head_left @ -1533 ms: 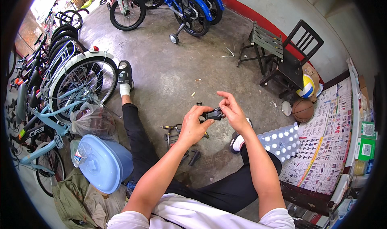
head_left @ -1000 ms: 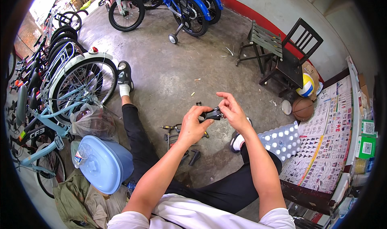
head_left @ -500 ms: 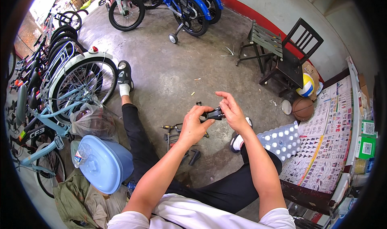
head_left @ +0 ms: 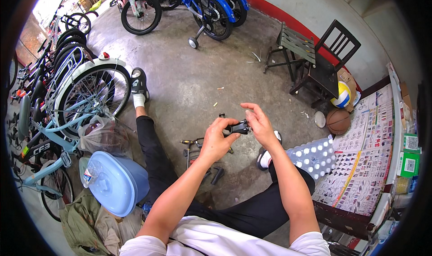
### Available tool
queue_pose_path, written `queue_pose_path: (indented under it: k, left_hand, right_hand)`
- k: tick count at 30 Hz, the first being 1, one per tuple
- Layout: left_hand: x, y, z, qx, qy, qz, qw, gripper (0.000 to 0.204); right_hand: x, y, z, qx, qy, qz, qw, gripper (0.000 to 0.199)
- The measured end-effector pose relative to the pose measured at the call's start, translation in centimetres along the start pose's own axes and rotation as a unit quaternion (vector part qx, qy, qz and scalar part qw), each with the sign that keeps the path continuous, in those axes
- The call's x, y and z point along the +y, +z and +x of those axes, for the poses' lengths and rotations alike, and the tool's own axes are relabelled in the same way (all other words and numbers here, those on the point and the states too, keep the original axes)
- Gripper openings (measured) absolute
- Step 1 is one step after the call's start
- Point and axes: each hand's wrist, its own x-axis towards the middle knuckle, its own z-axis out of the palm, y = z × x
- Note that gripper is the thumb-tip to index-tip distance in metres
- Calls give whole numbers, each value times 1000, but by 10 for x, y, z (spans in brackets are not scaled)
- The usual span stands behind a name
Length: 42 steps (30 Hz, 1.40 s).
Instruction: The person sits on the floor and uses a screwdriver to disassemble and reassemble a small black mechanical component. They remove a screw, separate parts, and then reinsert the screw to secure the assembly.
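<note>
Nothing shifted since earlier frames; both hands hold same pose. Left hand (head_left: 217,139) closed around small black metal part (head_left: 238,129), held above concrete floor (head_left: 189,80) in front of chest. Right hand (head_left: 258,124) pinches part's other end, upper fingers spread loose. Tools (head_left: 198,154) on floor below, between legs.

Bicycle repair shop: parked bicycles (head_left: 85,94), floor tools (head_left: 193,150)
</note>
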Motion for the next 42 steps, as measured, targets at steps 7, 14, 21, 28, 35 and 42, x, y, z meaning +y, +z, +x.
queue_pose_path:
  k: [7, 14, 21, 28, 35, 42]
  left_hand:
    - [1, 0, 2, -1, -4, -2, 1000, 41]
    - [4, -1, 0, 1, -27, -16, 1000, 40]
    - [6, -1, 2, 0, -8, -5, 1000, 39]
    - [6, 0, 1, 2, -14, -8, 1000, 38]
    - [5, 2, 0, 4, 2, -10, 1000, 39]
    - [8, 3, -2, -10, -10, -1, 1000, 40]
  right_hand:
    - [10, -3, 1, 4, -45, 1, 999, 33]
    - [-2, 0, 1, 22, 33, 35, 999, 36]
    - [5, 0, 0, 6, -47, -20, 999, 36]
    - [6, -3, 1, 9, -26, 22, 999, 36]
    - [-2, 7, -2, 38, -57, -23, 997, 35]
    - [-6, 6, -2, 45, -3, 3, 999, 32]
